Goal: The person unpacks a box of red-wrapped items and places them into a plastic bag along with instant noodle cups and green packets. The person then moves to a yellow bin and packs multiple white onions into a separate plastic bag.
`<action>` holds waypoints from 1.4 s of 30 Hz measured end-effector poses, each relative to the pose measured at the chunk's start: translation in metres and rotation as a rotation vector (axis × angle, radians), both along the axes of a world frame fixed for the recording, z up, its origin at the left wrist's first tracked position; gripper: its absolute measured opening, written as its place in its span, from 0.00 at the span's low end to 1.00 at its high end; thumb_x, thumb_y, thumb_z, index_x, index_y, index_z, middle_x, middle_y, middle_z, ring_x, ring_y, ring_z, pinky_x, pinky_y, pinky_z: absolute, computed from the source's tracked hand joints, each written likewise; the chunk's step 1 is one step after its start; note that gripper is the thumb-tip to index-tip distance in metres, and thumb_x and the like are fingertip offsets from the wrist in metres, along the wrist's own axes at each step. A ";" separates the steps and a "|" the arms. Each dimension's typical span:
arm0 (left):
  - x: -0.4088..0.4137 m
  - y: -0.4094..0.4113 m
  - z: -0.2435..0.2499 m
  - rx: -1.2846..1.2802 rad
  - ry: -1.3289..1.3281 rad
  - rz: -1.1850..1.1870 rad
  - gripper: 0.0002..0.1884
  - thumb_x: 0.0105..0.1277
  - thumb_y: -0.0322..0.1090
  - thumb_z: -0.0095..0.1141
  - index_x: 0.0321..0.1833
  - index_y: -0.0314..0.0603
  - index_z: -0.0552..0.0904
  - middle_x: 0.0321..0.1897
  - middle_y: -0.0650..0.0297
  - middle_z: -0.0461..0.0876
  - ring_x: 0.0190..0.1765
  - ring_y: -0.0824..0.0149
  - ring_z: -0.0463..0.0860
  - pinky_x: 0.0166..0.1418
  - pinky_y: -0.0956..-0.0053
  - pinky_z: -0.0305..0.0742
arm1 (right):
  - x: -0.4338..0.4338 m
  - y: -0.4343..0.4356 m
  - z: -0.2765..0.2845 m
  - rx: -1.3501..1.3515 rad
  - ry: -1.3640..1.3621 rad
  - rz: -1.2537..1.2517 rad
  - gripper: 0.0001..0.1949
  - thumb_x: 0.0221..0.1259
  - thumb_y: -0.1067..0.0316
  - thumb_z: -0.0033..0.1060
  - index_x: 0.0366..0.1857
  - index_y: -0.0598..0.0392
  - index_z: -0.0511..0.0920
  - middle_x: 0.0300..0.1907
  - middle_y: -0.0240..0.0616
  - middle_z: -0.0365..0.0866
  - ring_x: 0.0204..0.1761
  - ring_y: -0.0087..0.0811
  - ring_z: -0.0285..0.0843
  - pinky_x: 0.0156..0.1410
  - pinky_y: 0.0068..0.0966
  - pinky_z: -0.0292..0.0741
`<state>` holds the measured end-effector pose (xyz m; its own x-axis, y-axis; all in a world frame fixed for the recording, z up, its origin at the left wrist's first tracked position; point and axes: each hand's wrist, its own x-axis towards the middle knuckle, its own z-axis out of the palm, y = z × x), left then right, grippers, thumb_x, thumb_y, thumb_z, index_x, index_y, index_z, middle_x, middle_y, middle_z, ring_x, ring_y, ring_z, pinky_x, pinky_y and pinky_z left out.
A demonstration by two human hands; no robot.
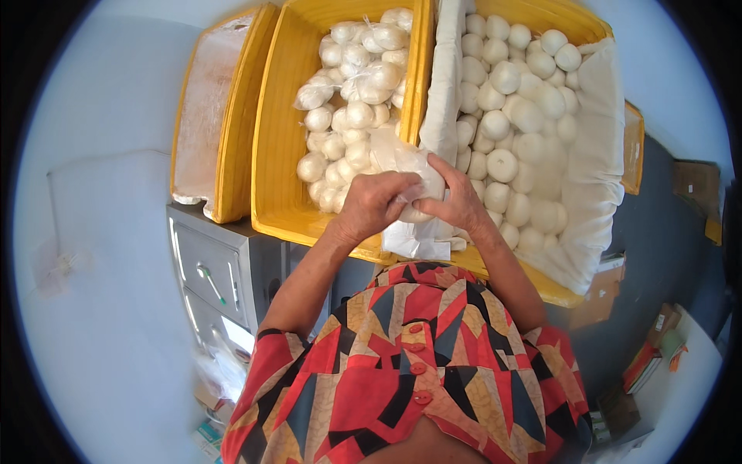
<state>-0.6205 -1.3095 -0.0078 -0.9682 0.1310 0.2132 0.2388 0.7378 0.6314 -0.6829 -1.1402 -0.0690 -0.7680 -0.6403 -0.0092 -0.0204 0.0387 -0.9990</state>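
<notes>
My left hand (377, 200) grips the gathered side of a clear plastic bag (394, 148). Fingers and thumb of my right hand (458, 197) press around a white round bun (432, 184) at the bag's right side. Both hands are above the wall between two yellow boxes. The left box (278, 185) contains many round buns in clear bags (359, 113). Loose buns (501, 165) are heaped in the right box (556, 293), on a white cloth lining (597, 116). Below my hands, white plastic sheets or bags (417, 242) lie over the front rim.
A yellow-edged foam lid or box (214, 110) leans at the left, above a grey metal cabinet (211, 249). Cardboard boxes (695, 185) are at the right. Books (640, 365) lie on a pale surface at lower right. A wall (104, 232) bounds the left side.
</notes>
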 end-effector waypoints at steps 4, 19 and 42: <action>0.000 0.015 -0.004 -0.075 0.277 -0.119 0.12 0.48 0.23 0.64 0.37 0.41 0.82 0.17 0.63 0.74 0.21 0.62 0.77 0.25 0.68 0.70 | -0.007 -0.011 -0.010 0.075 0.124 -0.067 0.30 0.42 0.60 0.72 0.53 0.58 0.73 0.48 0.53 0.79 0.51 0.46 0.79 0.55 0.35 0.75; -0.035 -0.084 -0.037 0.710 -0.419 0.670 0.12 0.69 0.36 0.57 0.28 0.37 0.80 0.14 0.70 0.71 0.15 0.80 0.66 0.19 0.83 0.60 | -0.069 0.032 0.016 1.004 0.951 0.484 0.20 0.50 0.60 0.66 0.45 0.60 0.75 0.46 0.47 0.77 0.38 0.41 0.81 0.40 0.37 0.76; -0.036 -0.023 0.027 0.905 -0.584 0.007 0.25 0.64 0.21 0.56 0.66 0.36 0.72 0.56 0.58 0.80 0.46 0.69 0.85 0.52 0.72 0.81 | -0.047 -0.013 0.093 -0.011 -0.456 0.109 0.37 0.51 0.71 0.72 0.65 0.69 0.60 0.36 0.43 0.85 0.22 0.21 0.75 0.24 0.16 0.68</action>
